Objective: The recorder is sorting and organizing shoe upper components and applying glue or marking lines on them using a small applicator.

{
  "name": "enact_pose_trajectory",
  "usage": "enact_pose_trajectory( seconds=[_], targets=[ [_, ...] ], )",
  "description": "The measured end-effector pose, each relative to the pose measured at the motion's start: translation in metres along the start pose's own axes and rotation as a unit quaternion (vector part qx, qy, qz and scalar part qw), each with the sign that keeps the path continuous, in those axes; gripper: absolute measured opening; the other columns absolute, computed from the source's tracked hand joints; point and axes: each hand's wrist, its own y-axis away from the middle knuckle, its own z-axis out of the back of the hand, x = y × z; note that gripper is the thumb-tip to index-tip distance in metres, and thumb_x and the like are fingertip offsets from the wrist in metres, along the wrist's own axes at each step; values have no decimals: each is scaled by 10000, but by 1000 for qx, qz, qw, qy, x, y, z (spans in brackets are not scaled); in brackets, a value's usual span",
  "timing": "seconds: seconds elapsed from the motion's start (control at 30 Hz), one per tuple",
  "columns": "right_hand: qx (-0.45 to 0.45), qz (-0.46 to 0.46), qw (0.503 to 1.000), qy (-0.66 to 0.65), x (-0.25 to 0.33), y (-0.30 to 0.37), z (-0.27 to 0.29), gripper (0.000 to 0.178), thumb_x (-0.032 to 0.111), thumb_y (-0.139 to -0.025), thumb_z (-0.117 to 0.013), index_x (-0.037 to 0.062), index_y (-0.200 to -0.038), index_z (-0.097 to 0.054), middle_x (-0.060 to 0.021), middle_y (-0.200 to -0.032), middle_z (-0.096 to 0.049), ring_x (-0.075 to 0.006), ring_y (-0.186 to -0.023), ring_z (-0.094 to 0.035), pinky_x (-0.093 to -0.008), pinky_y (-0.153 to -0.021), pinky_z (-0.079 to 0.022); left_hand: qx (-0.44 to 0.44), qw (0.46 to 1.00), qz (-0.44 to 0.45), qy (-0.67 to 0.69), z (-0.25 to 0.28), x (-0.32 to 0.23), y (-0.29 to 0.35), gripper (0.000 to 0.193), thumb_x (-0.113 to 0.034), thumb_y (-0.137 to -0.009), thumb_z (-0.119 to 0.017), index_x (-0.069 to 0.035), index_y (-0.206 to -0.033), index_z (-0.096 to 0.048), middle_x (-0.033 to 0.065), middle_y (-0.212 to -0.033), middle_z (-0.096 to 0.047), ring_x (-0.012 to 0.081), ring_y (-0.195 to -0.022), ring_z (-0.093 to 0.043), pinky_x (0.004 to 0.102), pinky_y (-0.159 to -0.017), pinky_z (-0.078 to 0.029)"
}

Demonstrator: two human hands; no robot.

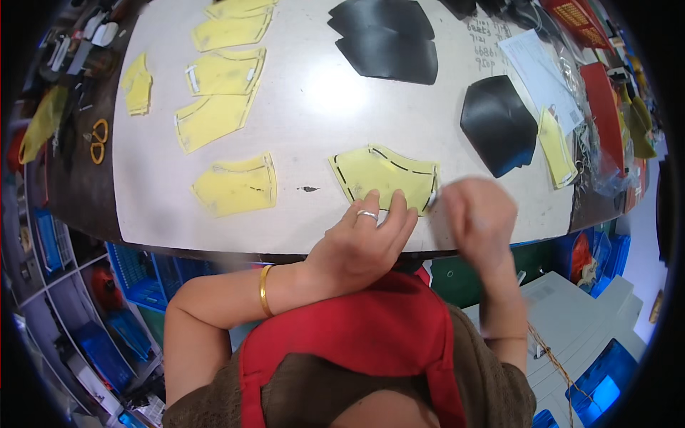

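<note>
Wore a bright red cloth apron (349,332) over a brown top, nearest the camera. Faced a pale, smooth tabletop (300,135), with a flat, curved-edged yellow piece (385,175) bordered by black dashes lying near its front edge. Rested the left hand (364,242) there, fingers slightly parted, fingertips on the piece's lower part, pressing rather than gripping. Held the right hand (481,214) curled just beside the piece's right end; could not tell, through the blur, of anything pinched inside. Had a pale yellow panel (235,189) to the left and a glossy black angular panel (499,125) to the right, near a narrow yellow strip (555,150).

Risked, by likely judgement, twisting the piece by pressing only low down and leaving the upper edge free. Could also have knocked the right end askew with the right hand so close, or bent a corner, given apparently thin material.
</note>
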Motion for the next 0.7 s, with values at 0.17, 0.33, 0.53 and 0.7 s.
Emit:
enact_pose_trajectory(
  seconds=[0.17,0.33,0.53,0.7],
  targets=[
    [93,-126,951,-267,12,1,23,117,108,-924,-626,1,-942,-670,-148,-870,-668,-306,-729,-643,-382,-696,-522,-9,1000,9,16,0,-1,2,355,-134,-832,-593,-68,-1167,-691,129,-1185,-674,304,-908,-674,278,-704,-591],
    [91,-171,977,-93,-6,-40,-20,203,156,-982,-543,37,-1026,-702,-131,-982,-690,-312,-839,-643,-378,-791,-527,-51,999,-7,5,-7,8,0,249,-127,-790,-625,-57,-1018,-695,95,-1053,-674,245,-842,-664,262,-588,-538],
    [125,-196,940,-251,-25,-34,11,105,129,-876,-726,32,-894,-689,-83,-799,-667,-179,-749,-643,-316,-701,-506,-80,988,-97,92,-13,35,-15,198,-104,-751,-653,-30,-934,-658,94,-998,-652,238,-879,-657,308,-672,-546],
    [-82,-320,941,-68,-74,-27,44,139,144,-959,-664,17,-982,-716,-36,-830,-678,-85,-772,-592,-248,-749,-482,-148,989,-3,-6,-25,94,-76,278,-111,-770,-691,6,-1014,-626,152,-1015,-629,305,-963,-637,407,-786,-536]
  ],
)
